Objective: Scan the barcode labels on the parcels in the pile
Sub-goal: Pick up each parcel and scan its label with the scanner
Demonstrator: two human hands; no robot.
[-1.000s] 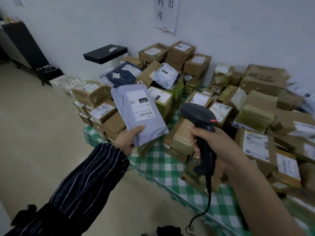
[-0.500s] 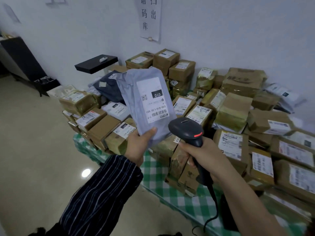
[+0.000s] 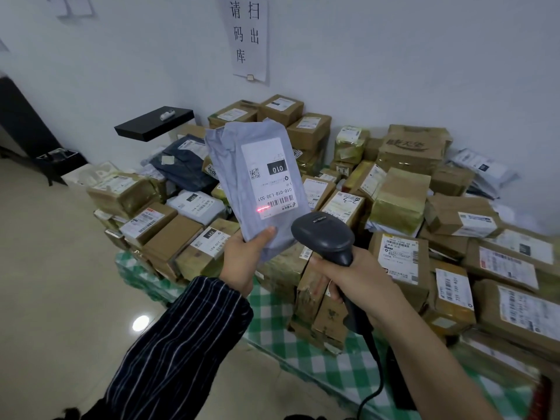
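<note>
The left hand [image 3: 242, 262], its grip pinched on the lower edge, holds a crumpled grey mailer [image 3: 224, 183] upright above the pile's near side, its white label [image 3: 269, 174] lit by a red scan line [image 3: 261, 209] at the barcode's left end. The right hand [image 3: 354, 283], grip wrapped round the black scanner [image 3: 322, 236], aims it there. This scan appears under way, and the many taped boxes of the pile [image 3: 400, 195] probably remain.

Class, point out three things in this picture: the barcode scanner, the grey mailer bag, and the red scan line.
barcode scanner [image 3: 322, 234], head view, on its rounded dark head.
grey mailer bag [image 3: 263, 183], head view, on the middle of its white printed face.
red scan line [image 3: 261, 209], head view, on its brightest glow.
</note>
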